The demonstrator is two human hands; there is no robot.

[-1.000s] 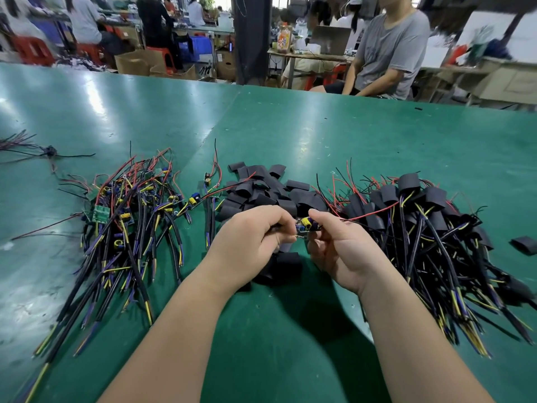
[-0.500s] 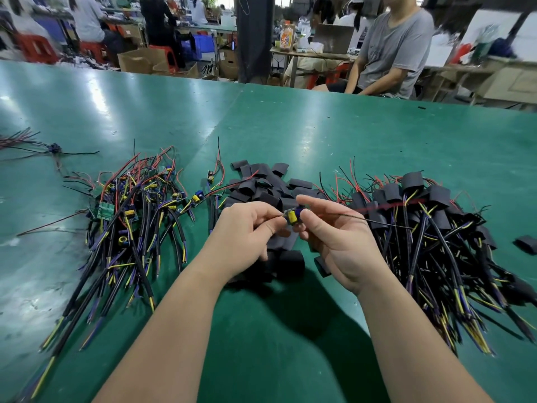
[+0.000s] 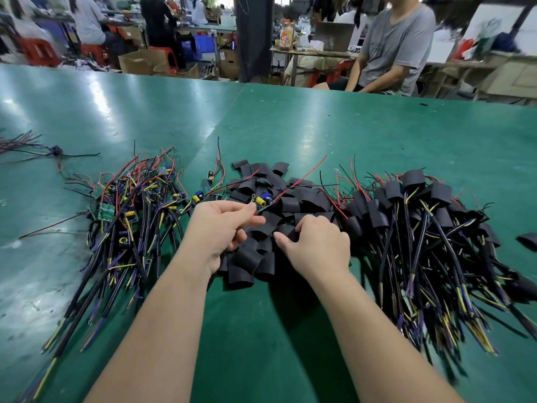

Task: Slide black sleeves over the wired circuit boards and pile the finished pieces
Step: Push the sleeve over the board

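At the bottom of the frame two bare forearms [image 3: 162, 330] are seen reaching up over the green table [image 3: 290, 126] towards the centre. Just left of centre, the left hand [image 3: 220, 228] is curled, and a small wired circuit board [image 3: 263, 202] is pinched between its thumb and fingertips. The board is held just above the heap of loose black sleeves [image 3: 247, 266], with yellow and blue parts on it, and its red wire [image 3: 302, 177] is carried up and to the right over the heap. Just right of centre, the right hand [image 3: 316, 245] is laid knuckles-up on that heap, its fingers curled down, and one black sleeve [image 3: 290, 231] is gripped between thumb and fingers. To the left of the heap, a pile of bare boards [image 3: 130, 205] with black, yellow and purple leads is fanned out towards the lower left. To the right, the finished pieces [image 3: 421, 216] are piled, each board capped by a black sleeve, their leads trailing to the lower right. A single stray sleeve [image 3: 527, 241] is seen at the right edge, apart from the piles. At the upper left of the table a knotted bundle of thin wires [image 3: 43, 149] is laid. Beyond the far edge, a seated person in a grey shirt [image 3: 392, 45] is shown at the upper right and a dark pillar [image 3: 252, 36] at top centre
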